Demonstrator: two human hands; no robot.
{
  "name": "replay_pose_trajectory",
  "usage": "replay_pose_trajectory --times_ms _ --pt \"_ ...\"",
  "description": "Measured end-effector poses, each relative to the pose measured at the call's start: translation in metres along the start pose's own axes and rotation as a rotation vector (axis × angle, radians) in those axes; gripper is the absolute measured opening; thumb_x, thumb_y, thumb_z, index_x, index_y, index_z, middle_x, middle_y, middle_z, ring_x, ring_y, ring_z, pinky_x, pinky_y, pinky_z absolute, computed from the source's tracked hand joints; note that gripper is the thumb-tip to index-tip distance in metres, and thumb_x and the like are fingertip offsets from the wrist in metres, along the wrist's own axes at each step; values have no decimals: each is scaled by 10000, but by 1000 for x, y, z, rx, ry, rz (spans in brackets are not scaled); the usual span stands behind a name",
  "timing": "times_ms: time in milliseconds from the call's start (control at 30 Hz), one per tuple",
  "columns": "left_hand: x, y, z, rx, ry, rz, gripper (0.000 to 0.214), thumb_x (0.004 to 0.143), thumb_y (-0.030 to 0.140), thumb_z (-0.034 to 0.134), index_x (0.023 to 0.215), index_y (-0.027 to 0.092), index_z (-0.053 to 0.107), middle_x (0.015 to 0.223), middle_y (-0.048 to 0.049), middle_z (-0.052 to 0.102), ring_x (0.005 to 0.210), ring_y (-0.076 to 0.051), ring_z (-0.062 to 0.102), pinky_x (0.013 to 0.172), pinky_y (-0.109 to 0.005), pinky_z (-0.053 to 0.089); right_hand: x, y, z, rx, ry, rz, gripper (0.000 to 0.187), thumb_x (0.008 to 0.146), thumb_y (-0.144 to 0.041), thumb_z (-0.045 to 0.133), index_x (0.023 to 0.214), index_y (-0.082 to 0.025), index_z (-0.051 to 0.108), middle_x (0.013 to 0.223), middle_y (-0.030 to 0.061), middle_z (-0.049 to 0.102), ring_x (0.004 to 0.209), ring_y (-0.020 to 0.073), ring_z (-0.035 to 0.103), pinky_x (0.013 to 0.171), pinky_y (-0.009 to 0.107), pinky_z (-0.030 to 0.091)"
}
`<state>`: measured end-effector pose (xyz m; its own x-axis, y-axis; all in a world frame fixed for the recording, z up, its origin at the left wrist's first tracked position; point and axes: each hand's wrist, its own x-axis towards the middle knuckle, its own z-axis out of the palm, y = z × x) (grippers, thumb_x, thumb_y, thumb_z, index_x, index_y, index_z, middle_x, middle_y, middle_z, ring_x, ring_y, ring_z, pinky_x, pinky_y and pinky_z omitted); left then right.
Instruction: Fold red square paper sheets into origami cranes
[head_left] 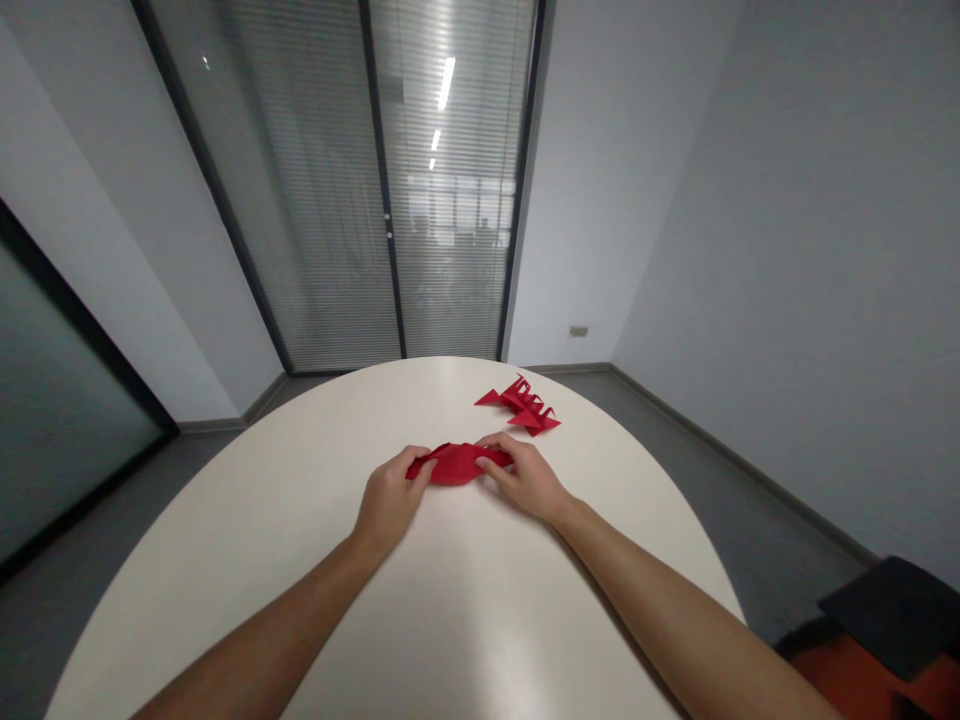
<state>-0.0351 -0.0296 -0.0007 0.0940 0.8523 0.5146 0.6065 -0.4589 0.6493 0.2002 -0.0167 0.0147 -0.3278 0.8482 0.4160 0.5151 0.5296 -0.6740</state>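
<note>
A piece of folded red paper is held between my two hands over the middle of the table. My left hand pinches its left end, thumb in front and fingers behind. At the other end, my right hand grips the paper between thumb and fingers. The paper bulges a little in the middle, and its ends are partly hidden by my fingers. Just beyond my right hand lies a red folded-paper piece with pointed flaps and a row of upright loops.
The round white table fills the space in front of me. A chair with black and orange parts stands at the lower right. Past the table are a glass partition with blinds and a grey wall.
</note>
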Motion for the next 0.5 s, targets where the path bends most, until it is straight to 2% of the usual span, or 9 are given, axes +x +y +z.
replay_pose_trajectory --times_ms 133,267,333,400,500 --pt "0 2 3 -125 68 -56 194 943 352 552 1023 207 652 980 -48 746 873 -205 703 791 -320 551 4 2 1 121 115 46 243 894 -390 665 1043 -199 684 944 52 737 844 212 671 798 344 513" --pt "-1 3 6 -228 71 -98 197 934 366 565 1023 200 625 988 -66 740 910 -211 705 813 -321 554 7 7 4 265 136 127 310 834 -446 715 990 -179 691 927 67 733 836 223 672 754 346 525" --pt "-1 1 7 -257 51 -127 196 935 356 558 1044 201 608 973 -69 739 890 -209 710 770 -306 554 8 12 6 330 154 183 362 815 -473 728 1001 -165 680 902 69 730 789 220 671 710 339 527" --pt "-1 -2 8 -244 4 -168 205 940 340 544 1089 207 587 929 -59 740 819 -201 714 682 -280 537 8 17 7 292 160 200 352 815 -464 731 986 -160 682 891 69 725 776 218 667 704 338 525" --pt "-1 -4 7 -79 -63 -229 244 939 302 543 1167 218 562 896 -47 741 751 -194 707 613 -258 488 5 20 8 64 132 170 282 846 -388 719 1026 -172 697 934 76 724 826 224 664 767 356 520"
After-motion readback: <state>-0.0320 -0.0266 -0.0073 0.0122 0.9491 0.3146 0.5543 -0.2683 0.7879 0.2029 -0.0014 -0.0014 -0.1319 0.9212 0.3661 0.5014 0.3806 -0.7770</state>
